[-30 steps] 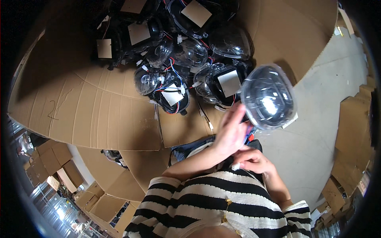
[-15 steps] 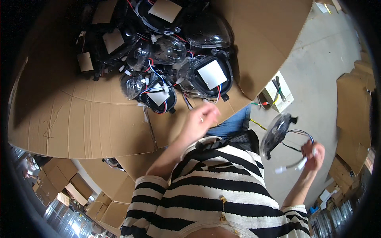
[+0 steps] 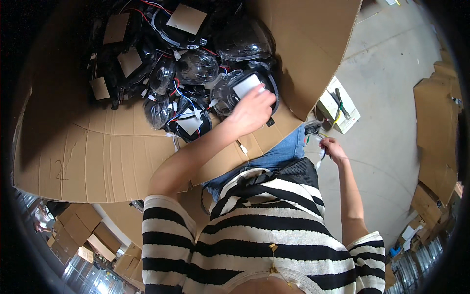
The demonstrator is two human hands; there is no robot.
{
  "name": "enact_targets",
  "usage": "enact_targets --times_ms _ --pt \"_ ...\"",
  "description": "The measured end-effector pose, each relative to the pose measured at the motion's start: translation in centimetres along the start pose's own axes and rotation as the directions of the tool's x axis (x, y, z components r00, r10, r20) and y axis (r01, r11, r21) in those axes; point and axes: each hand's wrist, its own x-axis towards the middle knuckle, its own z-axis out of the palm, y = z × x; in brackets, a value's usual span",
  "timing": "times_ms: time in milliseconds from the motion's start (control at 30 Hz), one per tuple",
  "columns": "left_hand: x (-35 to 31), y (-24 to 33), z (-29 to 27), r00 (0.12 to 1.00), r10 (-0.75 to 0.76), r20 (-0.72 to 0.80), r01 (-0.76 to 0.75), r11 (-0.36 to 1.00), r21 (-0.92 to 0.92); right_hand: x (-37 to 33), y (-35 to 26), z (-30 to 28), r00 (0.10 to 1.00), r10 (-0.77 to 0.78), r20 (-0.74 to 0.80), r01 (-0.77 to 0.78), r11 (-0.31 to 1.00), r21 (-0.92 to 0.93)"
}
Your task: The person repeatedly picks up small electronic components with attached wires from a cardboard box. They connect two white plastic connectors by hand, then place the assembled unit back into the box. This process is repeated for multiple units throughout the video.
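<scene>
Forward from my side comes my right grip (image 3: 334, 148), while my left grip (image 3: 252, 111) has moved up onto a lamp unit (image 3: 267, 78). Close to my jeans (image 3: 289, 147), the right fingers are together, clamped on pale wire leads (image 3: 321, 153); a dark part (image 3: 312, 128) shows just past them, too hidden to name. Farther out, my left fingers curl over the lamp unit beside its silver plate (image 3: 245, 86); I cannot tell whether they are clamped on it. It lies at the near edge of the pile in the carton (image 3: 313, 54). A firm hold on the black rim seems best, sparing the clear lens and leaving the leads slack so nothing snags. Beyond, other lamp units (image 3: 196, 68) crowd together, wires looped among them.
</scene>
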Motion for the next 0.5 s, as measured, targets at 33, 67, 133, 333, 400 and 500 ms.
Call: enact_targets --times_ms 33,67,133,333,400,500 --pt "-0.5 -0.4 -1.1 0.995 -0.078 -0.056 0.079 0.997 0.015 1.2 0.5 -0.2 1.0 0.022 -0.008 -0.022 1.0 0.018" --pt "-1.1 -0.8 -2.9 0.976 -0.155 -0.157 0.138 0.984 -0.11 2.0 1.2 -0.1 0.999 0.046 -0.01 -0.046 0.998 0.037" --pt "-2.9 -1.6 -4.9 0.903 -0.31 -0.297 0.218 0.927 -0.304 2.9 1.8 0.6 0.991 0.085 -0.101 -0.087 0.996 -0.021" --pt "-6.7 1.9 -6.4 0.675 -0.732 -0.093 0.3 0.388 -0.872 3.2 4.0 0.6 0.961 -0.069 -0.268 0.027 0.988 -0.155" --pt "-7.3 3.5 -5.7 0.657 -0.751 0.067 0.191 0.081 -0.978 2.1 3.4 0.3 0.961 -0.132 -0.244 0.108 0.988 -0.11" --pt "-7.1 4.5 -7.6 0.672 -0.729 0.129 0.042 -0.137 -0.99 -2.1 -1.0 0.8 0.967 -0.233 -0.101 0.216 0.964 -0.153"
